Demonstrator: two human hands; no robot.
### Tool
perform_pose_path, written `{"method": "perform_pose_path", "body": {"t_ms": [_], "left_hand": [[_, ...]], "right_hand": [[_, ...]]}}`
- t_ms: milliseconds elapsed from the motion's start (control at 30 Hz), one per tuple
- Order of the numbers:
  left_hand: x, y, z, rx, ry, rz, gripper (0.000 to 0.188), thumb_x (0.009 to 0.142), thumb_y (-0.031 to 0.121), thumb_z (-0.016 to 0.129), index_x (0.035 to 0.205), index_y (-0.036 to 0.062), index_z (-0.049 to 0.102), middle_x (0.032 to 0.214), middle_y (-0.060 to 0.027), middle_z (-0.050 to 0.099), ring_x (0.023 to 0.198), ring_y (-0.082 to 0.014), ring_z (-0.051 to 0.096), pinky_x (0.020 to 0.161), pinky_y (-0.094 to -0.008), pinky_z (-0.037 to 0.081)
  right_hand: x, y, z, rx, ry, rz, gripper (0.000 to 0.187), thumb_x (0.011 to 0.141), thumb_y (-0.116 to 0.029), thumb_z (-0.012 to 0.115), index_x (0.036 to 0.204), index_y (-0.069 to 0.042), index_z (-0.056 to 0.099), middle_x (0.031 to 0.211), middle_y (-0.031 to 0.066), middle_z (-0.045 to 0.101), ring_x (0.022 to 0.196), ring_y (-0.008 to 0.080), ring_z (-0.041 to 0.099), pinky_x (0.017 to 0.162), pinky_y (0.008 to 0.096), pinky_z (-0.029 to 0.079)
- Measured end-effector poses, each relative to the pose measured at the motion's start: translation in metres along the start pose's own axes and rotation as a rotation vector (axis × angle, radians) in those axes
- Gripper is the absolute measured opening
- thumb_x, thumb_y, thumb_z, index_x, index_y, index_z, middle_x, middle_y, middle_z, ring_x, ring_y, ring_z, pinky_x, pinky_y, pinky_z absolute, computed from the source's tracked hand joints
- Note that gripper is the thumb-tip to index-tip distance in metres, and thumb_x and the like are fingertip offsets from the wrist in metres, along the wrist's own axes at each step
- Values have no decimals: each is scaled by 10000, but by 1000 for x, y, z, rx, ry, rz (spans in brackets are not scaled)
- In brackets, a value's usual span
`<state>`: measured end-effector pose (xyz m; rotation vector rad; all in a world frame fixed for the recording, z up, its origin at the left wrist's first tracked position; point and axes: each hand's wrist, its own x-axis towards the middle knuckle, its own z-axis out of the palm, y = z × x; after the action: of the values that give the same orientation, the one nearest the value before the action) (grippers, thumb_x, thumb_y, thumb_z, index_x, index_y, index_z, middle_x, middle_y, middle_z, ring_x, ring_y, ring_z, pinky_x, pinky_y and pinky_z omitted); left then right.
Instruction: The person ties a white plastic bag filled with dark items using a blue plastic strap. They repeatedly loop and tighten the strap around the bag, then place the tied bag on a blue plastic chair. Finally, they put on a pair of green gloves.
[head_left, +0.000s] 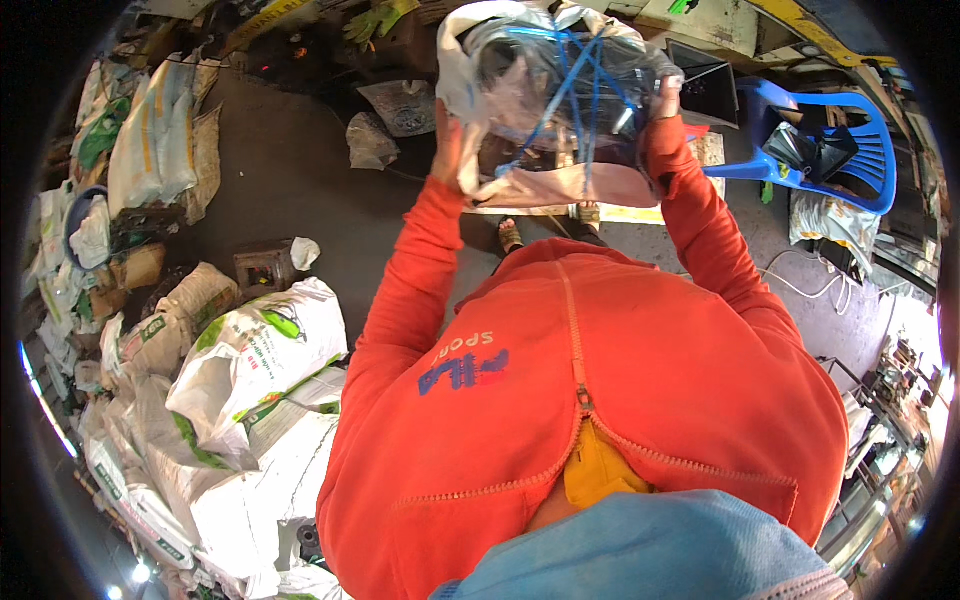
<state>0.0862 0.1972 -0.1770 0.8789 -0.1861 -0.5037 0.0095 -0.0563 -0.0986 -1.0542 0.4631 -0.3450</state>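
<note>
Both of my hands hold a bulky pale sack (625, 186) in front of me, one at each side. Its rim is wide and rolled, and inside shows clear and dark plastic (510, 85). Blue cord (562, 92) criss-crosses the opening. My left hand (449, 148) presses against the left side, its fingertips mostly hidden by the sack. Gripping the right edge is my right hand (664, 100), thumb at the rim and the other fingers out of sight behind it. What fills the bottom of the sack cannot be made out.
On the right stands a blue plastic chair (875, 160) with dark items on its seat. Crumpled plastic bags (400, 108) lie on the dark floor (280, 150) ahead. Filled white sacks (270, 335) crowd the left side. A white cable (815, 290) trails at the right.
</note>
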Motion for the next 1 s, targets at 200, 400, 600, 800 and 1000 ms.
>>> {"method": "perform_pose_path", "body": {"t_ms": [200,400,600,800,1000], "left_hand": [[-50,73,-33,344,-55,50,718,770,387,555,1314,87,195,1272,-129,338,1150,-273,377,946,-416,361],[-65,86,-61,466,208,34,718,753,362,562,1306,78,202,1265,-143,337,1144,-296,372,940,-424,362],[-96,100,-111,608,437,-22,718,737,336,569,1298,70,209,1258,-157,337,1139,-320,367,935,-431,364],[-106,88,-146,642,502,-78,718,720,310,576,1290,62,216,1251,-171,336,1133,-343,362,929,-439,365],[-100,105,-160,673,485,-40,719,703,284,583,1282,53,223,1244,-186,336,1128,-366,357,924,-446,366]], "right_hand": [[-35,36,61,-494,36,-146,721,767,-436,558,1282,-35,251,1188,163,441,1088,260,439,951,410,283],[-41,57,108,-659,94,-378,775,700,-412,625,1269,-44,250,1199,161,418,1136,315,383,980,534,98],[-47,50,131,-855,-9,-528,903,568,-445,710,1261,-88,253,1240,209,310,1168,361,281,958,515,165],[-44,61,103,-947,-164,-747,944,533,-426,713,1273,-70,247,1231,244,300,1106,395,311,932,490,206],[-39,73,145,-919,-181,-770,938,532,-419,708,1267,-66,244,1226,254,269,1146,401,268,939,499,183]]}}
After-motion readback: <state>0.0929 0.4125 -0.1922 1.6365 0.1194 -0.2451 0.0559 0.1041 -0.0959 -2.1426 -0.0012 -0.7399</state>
